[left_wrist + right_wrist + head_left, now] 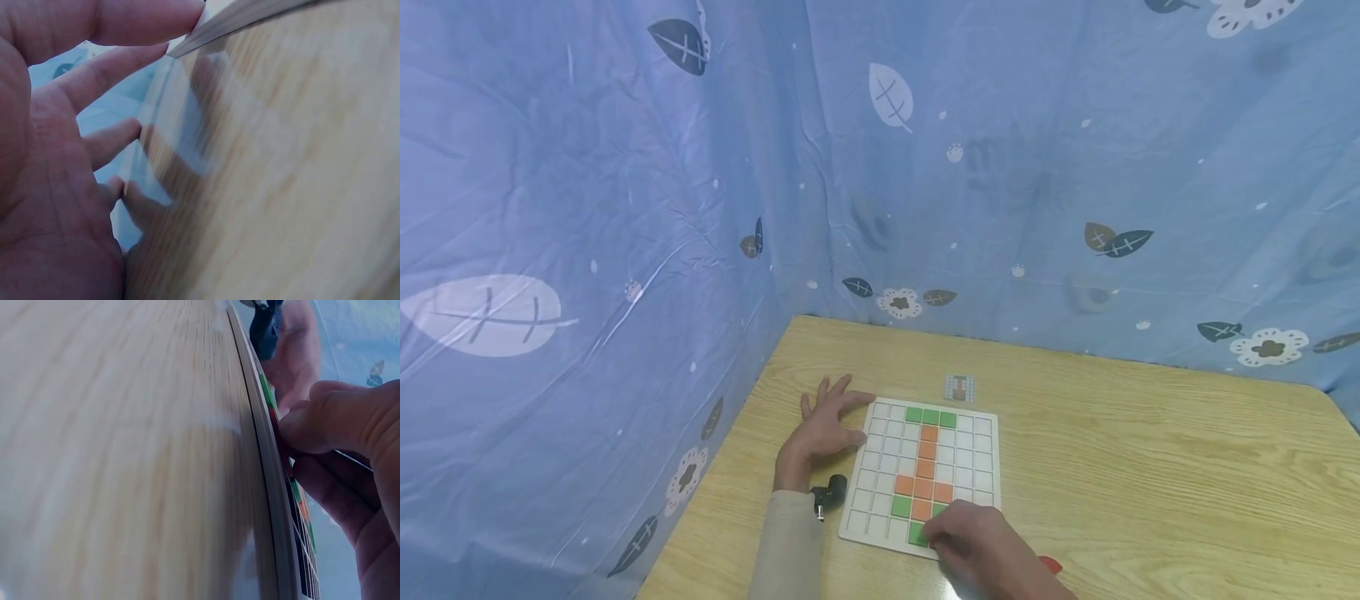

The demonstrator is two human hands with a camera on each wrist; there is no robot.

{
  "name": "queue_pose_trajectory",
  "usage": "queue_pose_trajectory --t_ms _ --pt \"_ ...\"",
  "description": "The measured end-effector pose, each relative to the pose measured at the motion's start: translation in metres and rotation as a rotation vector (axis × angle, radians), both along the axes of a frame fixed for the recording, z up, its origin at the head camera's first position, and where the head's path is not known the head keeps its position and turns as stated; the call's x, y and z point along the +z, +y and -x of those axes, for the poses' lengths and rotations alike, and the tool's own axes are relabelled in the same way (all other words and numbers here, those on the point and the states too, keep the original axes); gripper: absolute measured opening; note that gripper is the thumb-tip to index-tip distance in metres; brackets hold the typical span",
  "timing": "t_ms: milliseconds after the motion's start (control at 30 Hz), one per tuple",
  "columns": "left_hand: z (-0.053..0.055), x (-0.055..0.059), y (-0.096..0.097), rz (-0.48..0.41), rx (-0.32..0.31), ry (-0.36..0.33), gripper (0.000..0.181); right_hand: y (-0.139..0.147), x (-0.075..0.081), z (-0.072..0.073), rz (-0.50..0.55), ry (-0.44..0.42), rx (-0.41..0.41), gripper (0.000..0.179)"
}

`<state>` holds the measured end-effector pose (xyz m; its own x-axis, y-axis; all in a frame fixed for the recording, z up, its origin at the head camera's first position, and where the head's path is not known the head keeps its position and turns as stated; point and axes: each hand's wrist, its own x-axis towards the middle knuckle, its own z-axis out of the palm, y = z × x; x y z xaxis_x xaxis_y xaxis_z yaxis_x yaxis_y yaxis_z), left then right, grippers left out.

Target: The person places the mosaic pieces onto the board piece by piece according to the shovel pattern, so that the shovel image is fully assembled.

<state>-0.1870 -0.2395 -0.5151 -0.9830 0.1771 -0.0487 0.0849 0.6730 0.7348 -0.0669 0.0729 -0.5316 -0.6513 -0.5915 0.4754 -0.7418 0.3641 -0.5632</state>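
Observation:
A white grid board (880, 479) lies on the table. Green tiles (931, 417) sit in its top row, with a column of orange tiles (926, 469) below. More green tiles (901, 506) fill lower cells. My left hand (822, 433) rests at the board's upper left, fingers spread, thumb and index finger touching its edge. At the bottom row, my right hand (973, 542) pinches a dark red tile (279, 434) at the board's surface. Its fingers hide most of that tile and some cells nearby.
Above the board lies a small picture card (959, 388). A black wrist device (831, 493) is by the left forearm. A red object (1050, 565) shows partly beside the right wrist. Blue patterned curtains (1000, 208) border the wooden table (1150, 467) at the back and left.

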Motion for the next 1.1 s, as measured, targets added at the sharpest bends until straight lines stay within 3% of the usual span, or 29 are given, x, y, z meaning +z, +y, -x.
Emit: queue_pose_trajectory --t_ms 200,367,433,600,667,867,1100 --pt "0.000 0.000 -0.001 0.008 -0.002 0.004 0.072 -0.004 0.002 -0.001 0.014 0.039 -0.015 0.040" --pt "0.001 -0.001 -0.001 0.011 0.001 0.002 0.071 -0.001 0.003 0.000 0.106 0.062 -0.002 0.039" --pt "0.001 -0.002 -0.001 0.009 0.000 0.000 0.070 0.004 0.004 0.000 0.141 0.025 0.002 0.038" --pt "0.002 -0.002 -0.001 0.018 -0.002 -0.004 0.071 0.029 0.005 -0.004 0.088 -0.070 -0.115 0.036" --pt "0.002 -0.002 0.000 0.024 -0.004 -0.004 0.071 0.043 0.004 -0.005 0.056 -0.032 -0.158 0.038" --pt "0.001 -0.001 -0.001 0.038 -0.005 -0.009 0.071 0.090 0.003 -0.008 0.027 0.121 -0.189 0.052" --pt "0.002 -0.001 0.000 0.032 0.000 -0.007 0.071 0.129 0.002 -0.028 0.000 0.078 -0.387 0.052"
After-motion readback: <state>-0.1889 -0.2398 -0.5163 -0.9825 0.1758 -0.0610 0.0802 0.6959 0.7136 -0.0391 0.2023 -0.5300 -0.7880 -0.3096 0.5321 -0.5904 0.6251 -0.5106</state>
